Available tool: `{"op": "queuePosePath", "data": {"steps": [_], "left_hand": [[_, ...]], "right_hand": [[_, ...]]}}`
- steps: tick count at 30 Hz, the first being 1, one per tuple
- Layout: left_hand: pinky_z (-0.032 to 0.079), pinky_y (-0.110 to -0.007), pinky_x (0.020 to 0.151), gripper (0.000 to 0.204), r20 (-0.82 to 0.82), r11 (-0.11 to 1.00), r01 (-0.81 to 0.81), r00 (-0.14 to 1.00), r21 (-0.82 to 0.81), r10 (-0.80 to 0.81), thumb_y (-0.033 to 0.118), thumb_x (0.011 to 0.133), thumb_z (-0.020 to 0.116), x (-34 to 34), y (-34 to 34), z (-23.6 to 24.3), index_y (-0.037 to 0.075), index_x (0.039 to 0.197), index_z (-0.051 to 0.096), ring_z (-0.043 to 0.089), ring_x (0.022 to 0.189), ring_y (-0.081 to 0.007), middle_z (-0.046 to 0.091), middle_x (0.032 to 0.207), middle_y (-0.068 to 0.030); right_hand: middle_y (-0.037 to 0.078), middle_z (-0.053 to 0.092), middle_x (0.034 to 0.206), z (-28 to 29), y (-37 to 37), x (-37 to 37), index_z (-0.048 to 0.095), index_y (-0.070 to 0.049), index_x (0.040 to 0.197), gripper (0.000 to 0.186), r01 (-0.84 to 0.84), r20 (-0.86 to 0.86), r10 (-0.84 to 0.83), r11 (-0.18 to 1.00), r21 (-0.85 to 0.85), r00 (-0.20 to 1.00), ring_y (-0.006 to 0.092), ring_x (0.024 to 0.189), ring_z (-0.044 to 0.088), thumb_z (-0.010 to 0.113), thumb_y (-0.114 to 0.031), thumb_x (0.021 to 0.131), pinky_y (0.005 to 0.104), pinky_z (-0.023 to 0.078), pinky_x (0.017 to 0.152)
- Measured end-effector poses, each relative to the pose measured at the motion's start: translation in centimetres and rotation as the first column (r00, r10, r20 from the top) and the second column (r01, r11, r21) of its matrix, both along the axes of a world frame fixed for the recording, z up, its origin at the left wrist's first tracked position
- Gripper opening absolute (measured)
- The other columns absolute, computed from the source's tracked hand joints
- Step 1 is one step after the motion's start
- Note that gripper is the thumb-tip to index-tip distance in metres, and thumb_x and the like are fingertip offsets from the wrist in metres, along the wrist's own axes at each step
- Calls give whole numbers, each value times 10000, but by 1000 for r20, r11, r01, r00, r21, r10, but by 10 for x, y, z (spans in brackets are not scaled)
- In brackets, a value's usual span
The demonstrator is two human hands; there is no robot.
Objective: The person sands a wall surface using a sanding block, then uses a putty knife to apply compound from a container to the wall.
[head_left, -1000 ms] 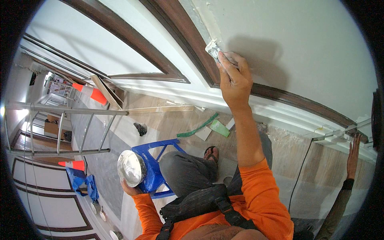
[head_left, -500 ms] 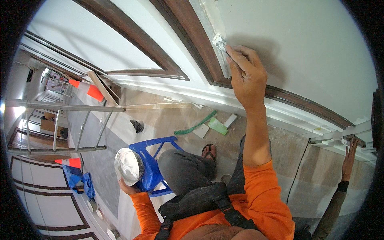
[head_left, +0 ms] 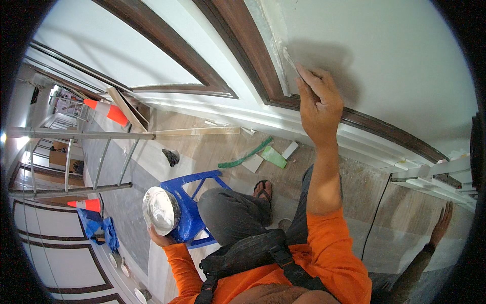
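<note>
Pinched in my right hand (head_left: pixel 322 106) is a putty knife (head_left: pixel 290 60), its thin blade seen nearly edge-on against the white wall panel (head_left: pixel 395 66). A strip of wet white filler (head_left: pixel 277 48) runs along the panel's edge, beside the dark brown wooden trim (head_left: pixel 243 45). At lower left, my left hand (head_left: pixel 161 238) grips the side of a round metal bowl (head_left: pixel 162 210) smeared inside with white paste. Most of that hand's fingers are hidden under the bowl. A blue plastic stool (head_left: pixel 188 215) stands beside the bowl, partly behind it; I cannot tell if they touch.
A co-worker's hand (head_left: pixel 443 223) reaches in at the far right, near the white moulding. A metal ladder (head_left: pixel 76 134) extends from the left. Orange-and-white cones (head_left: pixel 114 114), a green strip (head_left: pixel 245 158) and offcuts lie about the floor. Blue sheeting (head_left: pixel 98 230) sits farther left.
My right hand has shifted slightly right and down, and the blade has turned more edge-on. The co-worker's hand has come down off the moulding. My left hand keeps its hold.
</note>
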State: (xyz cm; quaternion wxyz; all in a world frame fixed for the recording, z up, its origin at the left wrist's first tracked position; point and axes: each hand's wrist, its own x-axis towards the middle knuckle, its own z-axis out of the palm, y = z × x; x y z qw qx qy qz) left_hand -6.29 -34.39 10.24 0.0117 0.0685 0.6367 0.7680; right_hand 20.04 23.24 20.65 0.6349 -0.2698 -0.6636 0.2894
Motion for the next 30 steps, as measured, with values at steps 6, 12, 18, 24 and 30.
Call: {"op": "queuePosePath", "data": {"steps": [6, 12, 18, 24, 30], "left_hand": [[528, -573, 1091, 677, 21, 1000, 15, 1000, 22, -15, 415, 1022, 504, -6, -5, -6, -33, 1530, 479, 613, 1316, -418, 571, 1487, -242], [510, -560, 1117, 666, -24, 999, -27, 999, -26, 26, 410, 1023, 513, -8, -20, -10, -36, 1517, 492, 596, 1340, -405, 557, 1502, -236], [521, -547, 1106, 681, -164, 945, -134, 983, -300, 87, 412, 1014, 529, -2, -46, -28, -43, 1519, 492, 584, 1349, -402, 545, 1516, -231], [571, -486, 1023, 435, -437, 847, -403, 868, -346, 235, 255, 1049, 547, 20, -1, -12, -49, 1356, 591, 681, 1176, -327, 640, 1352, -225], [572, -435, 1028, 456, -387, 735, -383, 905, -560, 177, 248, 1081, 501, 9, -27, -22, -95, 1365, 603, 708, 1144, -305, 665, 1359, -226]], "right_hand": [[150, 733, 1064, 8, 11, -26, 796, -92, 1206, 290, 81, -47, -76, 991, 108, 996, 304, 923, 725, 741, -25, 929, 381, 567, 820], [137, 745, 1027, -25, -4, -20, 784, -77, 1230, 303, 44, 58, -43, 999, -20, 997, 278, 904, 726, 746, -24, 934, 356, 570, 800], [35, 759, 924, -136, -61, 3, 760, -27, 1189, 235, -405, -296, 288, 488, -773, 911, 107, 738, 684, 744, -189, 1020, 261, 524, 615], [74, 742, 928, -333, -143, 24, 729, -24, 1138, 155, -185, -277, 444, -240, -953, 852, 143, 703, 660, 655, -127, 1051, 291, 549, 618], [59, 729, 877, -334, -148, -11, 679, -31, 1164, 184, -211, -244, 501, -123, -970, 830, 138, 688, 661, 652, -144, 1021, 288, 528, 584]]}}
